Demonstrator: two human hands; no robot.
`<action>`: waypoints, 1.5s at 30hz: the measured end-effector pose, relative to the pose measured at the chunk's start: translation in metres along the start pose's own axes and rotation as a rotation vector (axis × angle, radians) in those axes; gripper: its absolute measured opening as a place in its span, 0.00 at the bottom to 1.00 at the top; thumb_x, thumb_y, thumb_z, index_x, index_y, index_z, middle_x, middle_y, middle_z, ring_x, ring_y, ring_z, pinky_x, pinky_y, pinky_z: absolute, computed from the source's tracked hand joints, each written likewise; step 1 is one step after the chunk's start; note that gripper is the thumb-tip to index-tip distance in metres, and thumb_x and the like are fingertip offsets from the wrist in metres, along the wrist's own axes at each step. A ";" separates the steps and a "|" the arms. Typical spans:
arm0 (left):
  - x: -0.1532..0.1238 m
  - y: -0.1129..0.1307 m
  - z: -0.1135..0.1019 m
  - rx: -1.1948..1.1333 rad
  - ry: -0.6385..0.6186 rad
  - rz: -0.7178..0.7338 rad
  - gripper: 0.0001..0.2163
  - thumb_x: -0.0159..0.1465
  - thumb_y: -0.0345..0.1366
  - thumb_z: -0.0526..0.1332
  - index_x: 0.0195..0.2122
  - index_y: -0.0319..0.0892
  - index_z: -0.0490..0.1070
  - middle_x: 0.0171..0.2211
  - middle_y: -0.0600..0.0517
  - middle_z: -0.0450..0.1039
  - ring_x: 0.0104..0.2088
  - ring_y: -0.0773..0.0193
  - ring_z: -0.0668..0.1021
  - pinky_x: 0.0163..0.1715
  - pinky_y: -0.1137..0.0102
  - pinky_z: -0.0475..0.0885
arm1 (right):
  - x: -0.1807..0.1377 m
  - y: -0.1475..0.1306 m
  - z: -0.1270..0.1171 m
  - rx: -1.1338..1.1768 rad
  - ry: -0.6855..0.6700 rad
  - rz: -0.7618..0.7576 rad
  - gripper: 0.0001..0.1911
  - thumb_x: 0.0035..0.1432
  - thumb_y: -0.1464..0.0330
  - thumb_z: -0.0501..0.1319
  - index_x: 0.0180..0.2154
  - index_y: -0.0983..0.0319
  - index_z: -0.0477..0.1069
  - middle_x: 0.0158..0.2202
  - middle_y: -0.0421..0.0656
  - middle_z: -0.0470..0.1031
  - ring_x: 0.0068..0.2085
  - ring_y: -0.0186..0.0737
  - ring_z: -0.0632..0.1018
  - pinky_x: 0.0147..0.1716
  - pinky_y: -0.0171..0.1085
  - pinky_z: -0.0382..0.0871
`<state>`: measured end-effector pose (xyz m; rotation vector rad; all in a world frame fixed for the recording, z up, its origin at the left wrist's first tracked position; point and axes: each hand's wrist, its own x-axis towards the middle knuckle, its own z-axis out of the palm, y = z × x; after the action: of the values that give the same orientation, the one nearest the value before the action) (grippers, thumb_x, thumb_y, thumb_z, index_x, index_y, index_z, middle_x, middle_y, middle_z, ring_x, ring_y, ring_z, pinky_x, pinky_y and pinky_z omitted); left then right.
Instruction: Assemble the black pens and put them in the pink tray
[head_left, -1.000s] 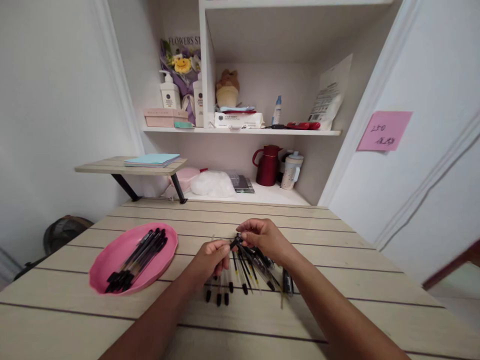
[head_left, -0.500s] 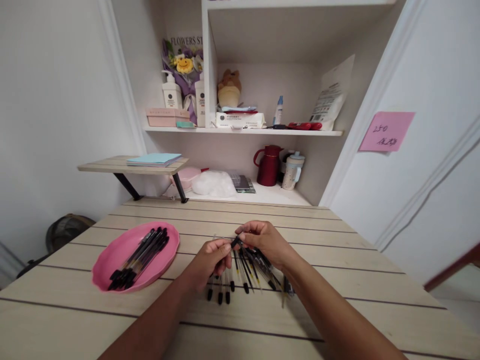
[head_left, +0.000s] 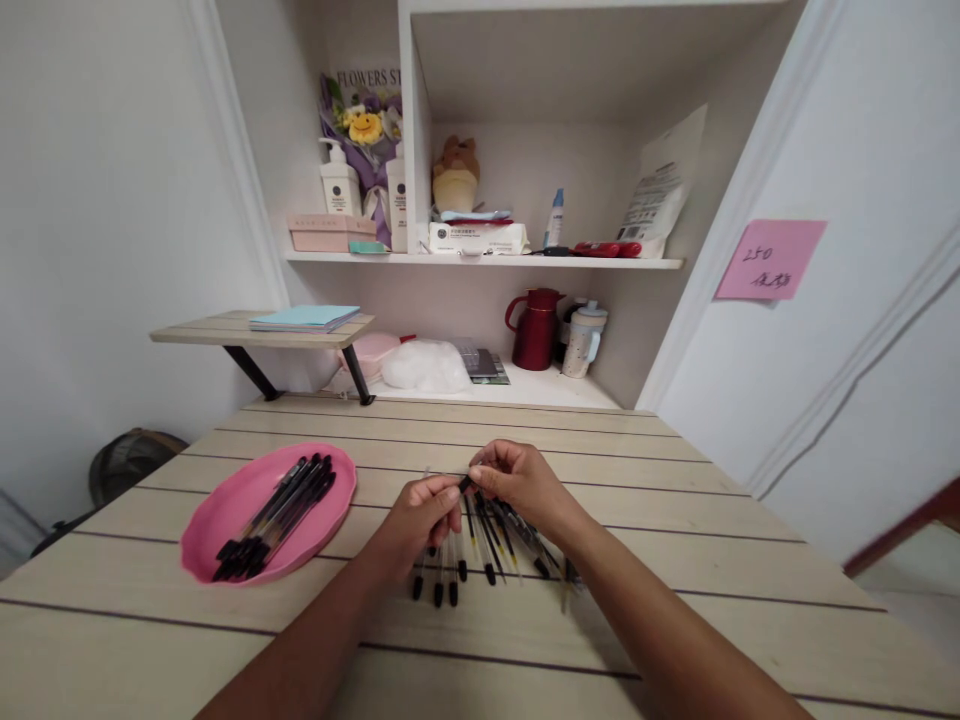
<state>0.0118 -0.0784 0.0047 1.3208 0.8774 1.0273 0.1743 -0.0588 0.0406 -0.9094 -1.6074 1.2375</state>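
Observation:
Over the middle of the table my left hand and my right hand meet fingertip to fingertip. Between them shows the short black part of a pen; most of it is hidden by the fingers. My left hand is closed on it, and my right thumb and fingers pinch its other end. Below lie clear pen barrels with black ends, and dark refills with yellowish bits. More black pen parts lie partly under my right hand.
A pink dish with a pile of black-capped pens stands on the left. Behind it is a small raised shelf on black legs, bearing blue paper. At the back stand a red jug and a pale cup.
My right fingers have closed in slightly toward my left, covering more of the black part. The view has shifted a little; the pens on the table and in the dish lie as before.

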 end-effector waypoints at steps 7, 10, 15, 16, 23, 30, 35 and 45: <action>0.001 0.000 -0.005 -0.057 0.010 -0.009 0.12 0.57 0.41 0.55 0.36 0.38 0.68 0.18 0.57 0.65 0.12 0.78 0.59 0.12 0.79 0.48 | -0.002 -0.005 0.000 0.084 -0.018 0.011 0.14 0.45 0.66 0.61 0.36 0.64 0.70 0.26 0.41 0.73 0.21 0.29 0.67 0.23 0.32 0.59; 0.001 0.001 -0.004 -0.042 -0.018 -0.011 0.13 0.57 0.41 0.55 0.37 0.37 0.68 0.18 0.57 0.65 0.12 0.77 0.59 0.11 0.79 0.48 | -0.002 -0.001 0.004 0.111 -0.003 0.027 0.13 0.45 0.64 0.61 0.33 0.64 0.71 0.23 0.40 0.73 0.20 0.29 0.66 0.22 0.32 0.59; 0.001 -0.002 -0.003 0.021 0.024 0.038 0.13 0.56 0.40 0.56 0.37 0.36 0.69 0.18 0.56 0.66 0.12 0.77 0.59 0.12 0.79 0.50 | -0.002 0.006 0.008 0.058 0.099 0.001 0.10 0.42 0.63 0.63 0.24 0.64 0.69 0.21 0.40 0.72 0.20 0.29 0.65 0.20 0.31 0.57; 0.001 -0.002 -0.003 0.032 0.031 0.046 0.13 0.56 0.40 0.56 0.36 0.36 0.70 0.18 0.56 0.66 0.12 0.77 0.59 0.12 0.78 0.51 | -0.002 0.007 0.008 0.048 0.109 0.002 0.10 0.42 0.63 0.63 0.23 0.64 0.68 0.20 0.40 0.72 0.19 0.29 0.64 0.20 0.31 0.57; 0.001 -0.001 -0.002 -0.017 0.008 0.052 0.13 0.57 0.41 0.55 0.36 0.36 0.70 0.18 0.56 0.66 0.13 0.77 0.59 0.12 0.78 0.49 | -0.002 0.001 0.005 0.174 0.033 0.023 0.17 0.42 0.63 0.63 0.36 0.63 0.70 0.24 0.39 0.72 0.22 0.30 0.68 0.22 0.32 0.59; 0.002 -0.002 -0.001 0.000 0.010 0.033 0.13 0.55 0.41 0.56 0.34 0.36 0.70 0.17 0.56 0.66 0.12 0.77 0.59 0.11 0.78 0.49 | 0.000 0.006 0.008 0.158 0.104 0.032 0.09 0.43 0.65 0.63 0.25 0.63 0.68 0.19 0.38 0.71 0.19 0.28 0.64 0.20 0.31 0.55; 0.001 0.000 -0.002 -0.025 0.012 0.032 0.13 0.56 0.41 0.56 0.36 0.36 0.69 0.17 0.56 0.66 0.12 0.77 0.59 0.12 0.78 0.49 | -0.003 0.004 0.009 0.237 0.037 0.025 0.12 0.43 0.65 0.63 0.31 0.63 0.69 0.21 0.38 0.71 0.22 0.29 0.67 0.23 0.31 0.57; 0.001 -0.001 -0.001 -0.025 0.036 0.030 0.14 0.56 0.41 0.56 0.38 0.36 0.69 0.17 0.56 0.66 0.12 0.77 0.59 0.12 0.79 0.49 | -0.004 0.006 0.009 0.257 0.043 0.034 0.15 0.40 0.63 0.65 0.32 0.63 0.69 0.22 0.38 0.70 0.24 0.30 0.68 0.24 0.31 0.58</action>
<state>0.0112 -0.0773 0.0035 1.3016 0.8708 1.0849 0.1670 -0.0641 0.0330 -0.7971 -1.3657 1.4020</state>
